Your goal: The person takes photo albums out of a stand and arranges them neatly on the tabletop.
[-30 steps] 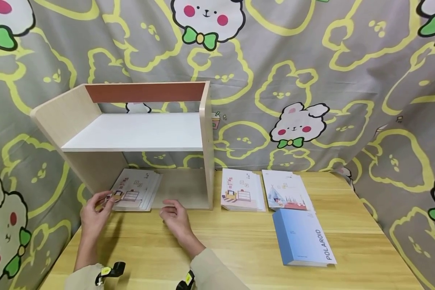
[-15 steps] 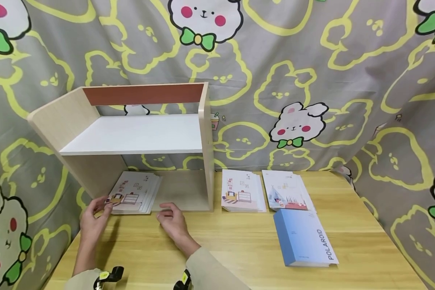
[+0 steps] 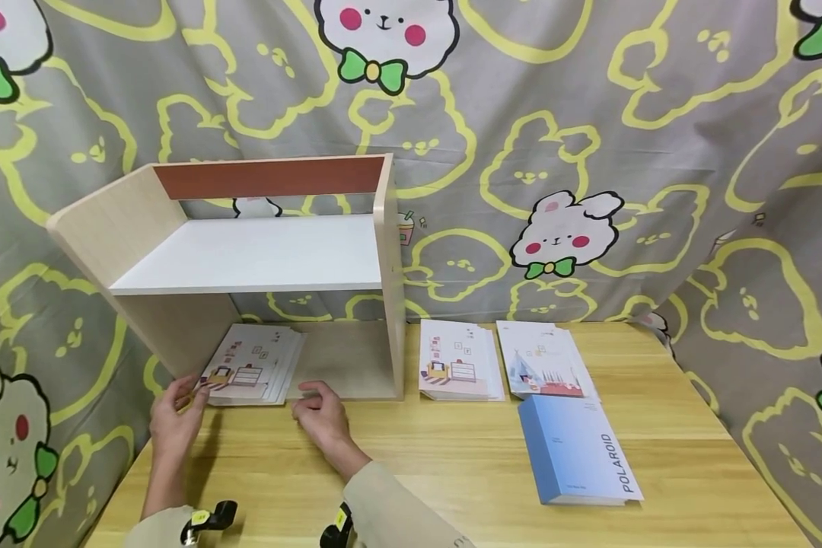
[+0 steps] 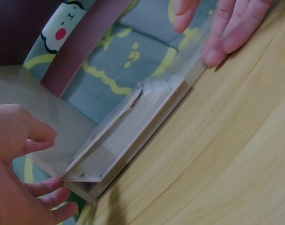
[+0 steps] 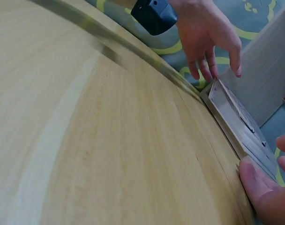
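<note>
A stack of thin booklets (image 3: 246, 365) with a furnished-room picture on top lies flat on the lower board of a small two-tier bookshelf (image 3: 246, 255). My left hand (image 3: 176, 418) is at the stack's front left corner, its fingers loosely bent beside the shelf's side panel. The left wrist view shows those fingertips (image 4: 48, 187) right at the corner of the stack (image 4: 114, 126), with thumb and fingers apart. In front of the shelf, right of the stack, my right hand (image 3: 323, 422) hovers with relaxed fingers and holds nothing.
Right of the shelf, two more piles lie on the wooden table (image 3: 438, 464): one with the same room picture (image 3: 455, 361), one with a tent picture (image 3: 537, 361). A thick blue POLAROID book (image 3: 578, 449) overlaps the tent pile's front. A patterned curtain (image 3: 466, 152) surrounds the table.
My left hand has drawn back slightly from the booklets' corner, its thumb no longer over the top cover. My right hand has shifted a little left. The booklets stay on the lower board.
</note>
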Available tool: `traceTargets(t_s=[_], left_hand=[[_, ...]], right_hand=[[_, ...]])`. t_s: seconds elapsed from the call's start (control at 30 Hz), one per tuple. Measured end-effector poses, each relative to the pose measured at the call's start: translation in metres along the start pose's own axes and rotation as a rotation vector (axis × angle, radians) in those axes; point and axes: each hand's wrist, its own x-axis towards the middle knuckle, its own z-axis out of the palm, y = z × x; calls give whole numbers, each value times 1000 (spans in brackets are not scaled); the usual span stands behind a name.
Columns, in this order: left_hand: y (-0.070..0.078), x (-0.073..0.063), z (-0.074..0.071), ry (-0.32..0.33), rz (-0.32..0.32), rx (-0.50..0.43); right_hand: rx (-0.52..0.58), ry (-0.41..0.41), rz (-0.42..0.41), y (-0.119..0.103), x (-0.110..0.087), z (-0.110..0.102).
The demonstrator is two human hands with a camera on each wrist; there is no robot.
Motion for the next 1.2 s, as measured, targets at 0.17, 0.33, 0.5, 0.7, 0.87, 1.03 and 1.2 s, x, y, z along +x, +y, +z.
traceTargets(t_s=[0.17, 0.33, 0.5, 0.7, 0.87, 1.03, 1.2], left_hand=[[-3, 1, 2, -33, -45, 10], [-8, 2, 5, -54, -50, -16], [-11, 3, 10, -64, -57, -52], [-11, 4, 13, -76, -64, -78], [-12, 4, 15, -99, -64, -86], [-13, 6, 16, -95, -70, -73], [-15, 7, 15, -64, -64, -74]], right_hand=[[143, -30, 55, 0, 4, 2], [199, -53, 92, -1, 5, 5], [194, -62, 97, -1, 7, 12], [211, -74, 114, -1, 11, 18], [287, -70, 154, 3, 14, 21], [288, -78, 154, 4, 16, 24], [271, -89, 152, 3, 17, 29]])
